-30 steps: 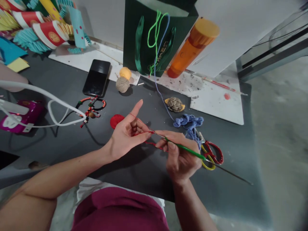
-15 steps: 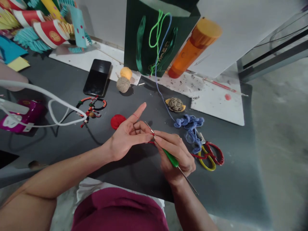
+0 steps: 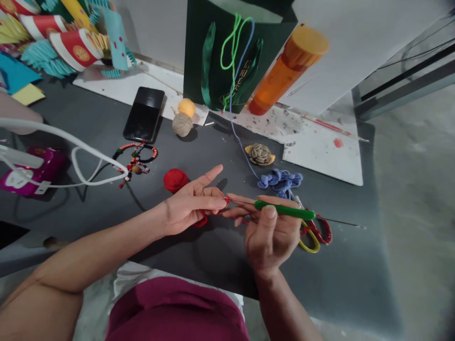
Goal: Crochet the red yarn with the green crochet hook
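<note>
My right hand [image 3: 272, 232] grips a crochet hook with a green handle [image 3: 284, 210], lying nearly level with its metal tip pointing left at my left fingertips. My left hand [image 3: 194, 203] pinches red yarn [image 3: 202, 219] between thumb and fingers, with the index finger stretched out and a strand looped over it. A small red yarn ball [image 3: 175, 179] lies on the dark table [image 3: 88, 128] just behind my left hand. Both hands hover close above the table's front middle.
Scissors with red and yellow handles [image 3: 316, 234] and blue yarn [image 3: 280, 181] lie right of my hands. Behind are a knotted beige piece [image 3: 259, 154], two small yarn balls [image 3: 182, 124], a black phone [image 3: 144, 114], a bead bracelet [image 3: 137, 158], a green bag [image 3: 234, 52] and an orange bottle [image 3: 287, 66].
My right hand swung the hook from pointing up-left to lying almost level, tip at the left fingertips. My left index finger dropped lower and more red yarn shows under the left hand.
</note>
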{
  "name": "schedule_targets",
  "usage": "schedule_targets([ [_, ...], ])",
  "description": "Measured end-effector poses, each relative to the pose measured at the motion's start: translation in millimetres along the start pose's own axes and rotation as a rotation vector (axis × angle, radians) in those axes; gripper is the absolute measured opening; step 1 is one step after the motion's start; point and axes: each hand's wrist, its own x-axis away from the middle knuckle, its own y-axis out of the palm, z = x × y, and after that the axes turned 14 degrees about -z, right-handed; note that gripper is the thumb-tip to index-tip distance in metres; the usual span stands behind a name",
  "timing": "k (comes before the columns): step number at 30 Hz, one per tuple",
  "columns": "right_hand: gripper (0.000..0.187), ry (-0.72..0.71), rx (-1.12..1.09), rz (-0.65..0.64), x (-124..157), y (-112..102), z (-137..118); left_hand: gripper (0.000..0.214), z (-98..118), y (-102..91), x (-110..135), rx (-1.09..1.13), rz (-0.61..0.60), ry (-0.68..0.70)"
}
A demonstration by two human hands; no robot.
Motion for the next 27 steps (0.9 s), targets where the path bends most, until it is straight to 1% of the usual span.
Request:
schedule_targets([
  [3, 0.009, 0.057, -0.072, -0.021, -4.9, -3.3, 1.3, 0.106, 0.3, -0.7, -0.6, -0.013, 0.006, 0.011],
  [6, 0.012, 0.151, -0.190, -0.075, -8.5, -3.6, 3.7, 0.093, -0.9, -0.2, -0.8, -0.031, 0.009, 0.020],
  [9, 0.013, 0.211, -0.275, -0.092, -9.0, 0.3, 5.0, 0.085, -3.2, 1.4, -0.6, -0.088, 0.012, 0.075],
  [12, 0.016, 0.233, -0.311, -0.065, -8.1, 4.2, 3.6, 0.087, -4.9, 2.5, -0.4, -0.134, 0.017, 0.141],
  [16, 0.018, 0.274, -0.318, 0.002, -7.9, 5.3, -0.5, 0.088, -5.8, 1.9, -1.1, -0.167, 0.042, 0.154],
  [21, 0.020, 0.286, -0.287, 0.011, -8.6, 5.6, -1.8, 0.087, -7.3, -0.3, -1.8, -0.212, 0.087, 0.173],
  [27, 0.020, 0.313, -0.335, 0.024, -7.6, 6.1, 1.6, 0.090, -5.6, 6.0, 1.6, -0.371, 0.104, 0.230],
])
